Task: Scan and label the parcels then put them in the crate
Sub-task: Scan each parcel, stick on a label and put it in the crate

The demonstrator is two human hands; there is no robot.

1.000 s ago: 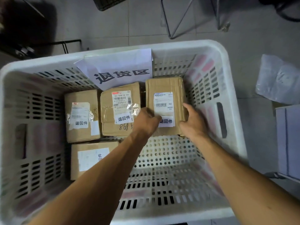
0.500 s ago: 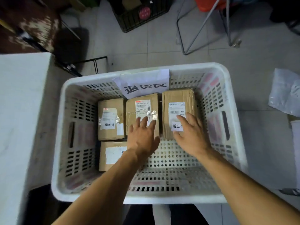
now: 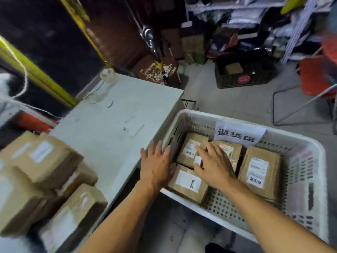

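A white perforated crate (image 3: 308, 172) stands on the floor at the right, with a paper sign (image 3: 238, 133) on its far wall. Several labelled brown parcels lie inside: one at the right (image 3: 259, 172), one at the near left (image 3: 187, 183), one at the far left (image 3: 189, 150) and one in the middle (image 3: 230, 150). My left hand (image 3: 156, 165) is open with fingers spread over the crate's left rim. My right hand (image 3: 213, 165) is open above the parcels, holding nothing. More brown parcels (image 3: 42, 179) are stacked on the white table (image 3: 116, 121) at the left.
A clear tape roll (image 3: 107, 77) sits at the table's far edge. On the floor behind are a black crate (image 3: 242, 73), a red chair (image 3: 315, 79) with metal legs, and cluttered shelves (image 3: 255, 19). A brown worn stool (image 3: 155, 68) stands by the table.
Both hands have let go of the right parcel and drawn back to the left, out over the crate's left side. The view has swung left, bringing the table and stacked parcels into sight.
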